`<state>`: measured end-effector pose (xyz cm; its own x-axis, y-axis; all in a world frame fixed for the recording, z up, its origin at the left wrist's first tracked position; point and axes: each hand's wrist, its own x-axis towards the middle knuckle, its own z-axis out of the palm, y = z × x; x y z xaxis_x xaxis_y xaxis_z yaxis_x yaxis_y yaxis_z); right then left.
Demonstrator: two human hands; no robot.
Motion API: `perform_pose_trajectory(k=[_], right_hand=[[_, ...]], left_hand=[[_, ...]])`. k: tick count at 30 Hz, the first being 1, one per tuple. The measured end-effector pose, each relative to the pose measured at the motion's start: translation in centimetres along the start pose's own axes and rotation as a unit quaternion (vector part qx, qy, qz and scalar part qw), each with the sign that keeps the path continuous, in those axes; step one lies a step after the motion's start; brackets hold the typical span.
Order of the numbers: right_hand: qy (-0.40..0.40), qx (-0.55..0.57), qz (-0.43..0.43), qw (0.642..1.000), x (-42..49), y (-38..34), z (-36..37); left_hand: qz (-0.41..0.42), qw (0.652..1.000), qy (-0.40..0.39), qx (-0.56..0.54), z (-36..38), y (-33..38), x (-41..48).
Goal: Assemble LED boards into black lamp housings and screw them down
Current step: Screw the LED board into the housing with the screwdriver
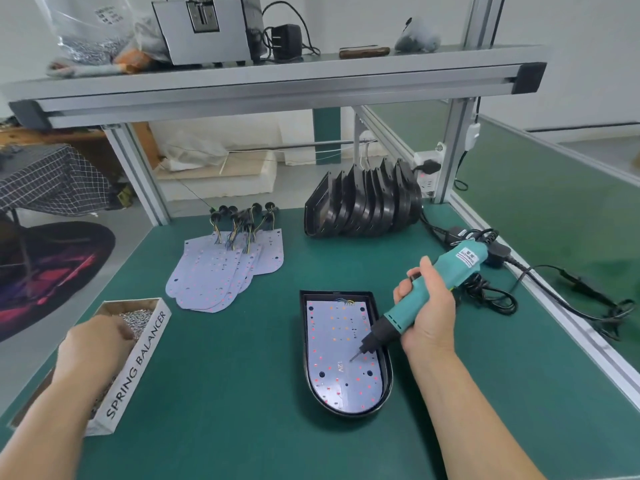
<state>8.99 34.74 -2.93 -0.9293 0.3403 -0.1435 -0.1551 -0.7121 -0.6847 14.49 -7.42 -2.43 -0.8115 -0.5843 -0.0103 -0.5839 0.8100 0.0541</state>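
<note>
A black lamp housing [387, 382] lies on the green bench with a white LED board [341, 355] seated inside it. My right hand [427, 306] grips a teal electric screwdriver [446, 282], whose bit tip touches the board near its middle. My left hand [93, 348] reaches down into a cardboard box of small silver screws [138, 318] at the left; its fingertips are buried among the screws, so what they hold is hidden.
A fanned pile of spare LED boards [221, 275] with wired connectors lies at centre left. A stack of empty black housings [363, 202] stands at the back. The screwdriver's cable [491, 296] coils at the right by the aluminium frame post [453, 150].
</note>
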Motion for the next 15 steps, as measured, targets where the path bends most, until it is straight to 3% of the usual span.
perform_pose_trajectory(k=[10,12,15], right_hand=[[0.011,0.014,-0.007,1.000,-0.3,-0.6,0.4],[0.014,0.022,-0.013,1.000,-0.5,-1.0,1.0],[0.024,0.050,-0.032,0.998,-0.9,-2.0,2.3]], left_hand=[[-0.045,0.977,0.119,-0.169,-0.2,0.8,-1.3],[-0.011,0.934,0.106,-0.340,-2.0,3.6,-4.0],[0.118,0.826,-0.087,-0.544,-3.4,10.3,-10.0]])
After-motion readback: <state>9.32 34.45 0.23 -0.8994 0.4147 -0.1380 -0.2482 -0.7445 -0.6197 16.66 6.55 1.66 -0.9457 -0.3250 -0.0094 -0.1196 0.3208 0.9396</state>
